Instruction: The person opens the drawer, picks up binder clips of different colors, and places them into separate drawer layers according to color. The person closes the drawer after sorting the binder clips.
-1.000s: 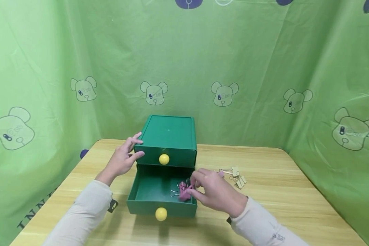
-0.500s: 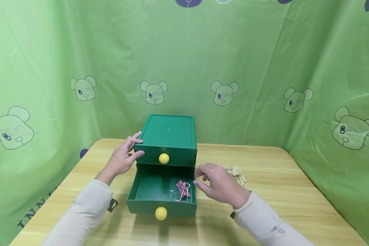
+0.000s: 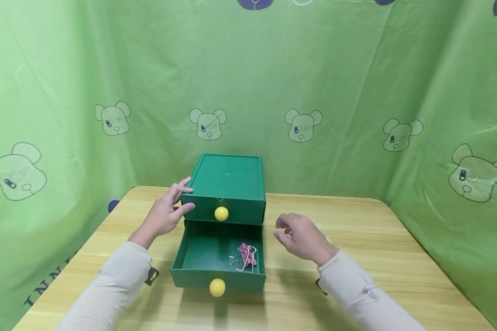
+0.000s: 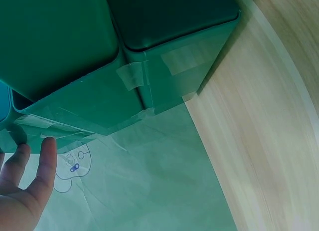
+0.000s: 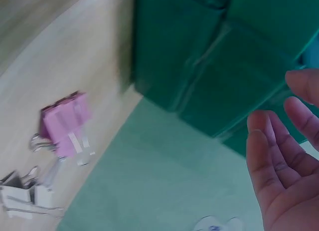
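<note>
A green two-drawer box (image 3: 228, 177) stands on the table, its lower drawer (image 3: 199, 279) pulled out. Pink binder clips (image 3: 245, 253) with silver handles lie in that drawer's right front corner. My left hand (image 3: 163, 216) rests at the upper left front edge of the box, fingers along the top and side, thumb at the upper drawer's front. To the right of the box, my right hand (image 3: 302, 238) hovers with loosely bent fingers and nothing between them. In the right wrist view, pink binder clips (image 5: 65, 118) and pale cream ones (image 5: 22, 198) lie on the table.
Yellow round knobs mark the upper drawer (image 3: 221, 213) and lower drawer (image 3: 217, 287). Clear tape (image 4: 132, 75) shows on the box's side. A green curtain (image 3: 248, 69) with bear prints surrounds the wooden table (image 3: 368, 276).
My right hand has let go of a pink binder clip in the lower drawer and moved off to the right, over the loose clips. My left hand stays where it was.
</note>
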Demonstrator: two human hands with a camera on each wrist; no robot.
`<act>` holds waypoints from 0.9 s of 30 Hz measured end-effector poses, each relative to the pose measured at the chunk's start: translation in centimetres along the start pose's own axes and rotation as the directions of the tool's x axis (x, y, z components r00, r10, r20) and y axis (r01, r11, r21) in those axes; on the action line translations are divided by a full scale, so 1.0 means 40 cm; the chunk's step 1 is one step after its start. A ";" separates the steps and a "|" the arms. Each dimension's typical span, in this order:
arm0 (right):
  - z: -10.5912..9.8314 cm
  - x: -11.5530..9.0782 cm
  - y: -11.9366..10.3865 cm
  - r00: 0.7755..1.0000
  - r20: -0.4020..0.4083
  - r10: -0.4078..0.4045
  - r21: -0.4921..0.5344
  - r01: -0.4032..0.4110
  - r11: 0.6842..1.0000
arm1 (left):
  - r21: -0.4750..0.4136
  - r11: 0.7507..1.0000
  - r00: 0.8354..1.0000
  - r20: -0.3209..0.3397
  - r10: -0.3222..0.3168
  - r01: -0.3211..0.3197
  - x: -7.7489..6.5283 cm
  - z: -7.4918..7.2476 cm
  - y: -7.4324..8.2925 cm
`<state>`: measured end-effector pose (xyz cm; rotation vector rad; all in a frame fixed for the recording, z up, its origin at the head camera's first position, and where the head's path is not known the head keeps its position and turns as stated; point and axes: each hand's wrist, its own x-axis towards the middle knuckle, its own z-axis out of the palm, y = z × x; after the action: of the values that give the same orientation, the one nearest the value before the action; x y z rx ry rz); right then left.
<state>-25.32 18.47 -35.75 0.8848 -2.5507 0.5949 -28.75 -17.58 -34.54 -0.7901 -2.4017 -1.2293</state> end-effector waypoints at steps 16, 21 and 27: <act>0.049 -0.019 0.154 0.951 0.161 0.263 -0.101 -0.249 0.963 | -0.003 1.000 1.000 0.001 -0.003 0.003 -0.003 0.000 -0.005; 0.063 -0.033 0.180 0.938 0.198 0.286 -0.139 -0.262 0.955 | -0.003 1.000 1.000 0.004 -0.006 0.006 -0.002 -0.001 -0.007; 0.082 -0.039 0.206 0.922 0.218 0.320 -0.166 -0.288 0.943 | -0.004 1.000 1.000 0.005 -0.006 0.006 -0.003 -0.003 -0.008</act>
<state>-30.20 23.48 -41.42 0.5446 -2.9416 0.4185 -28.83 -17.85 -34.74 -0.7886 -2.4081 -1.2368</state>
